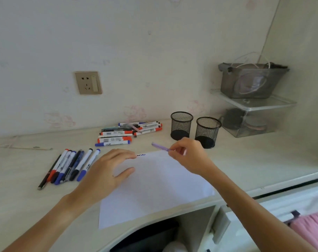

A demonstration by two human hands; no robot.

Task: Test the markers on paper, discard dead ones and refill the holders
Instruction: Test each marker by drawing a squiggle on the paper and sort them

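Right hand (186, 157) pinches a slim lilac pen (160, 147) by one end, its free end pointing left above the far edge of the white paper sheet (160, 186), while the left hand (107, 171) lies flat with fingers straight on the sheet's left part, fingertips beside small red and blue zigzag marks (141, 155) at the sheet's far edge. Left of the sheet lies a row of capped markers (70, 164); a pile of white-barrelled markers (129, 132), labels too small to read, sits by the desk's back edge, with two black mesh cup holders (194, 128) right of it.
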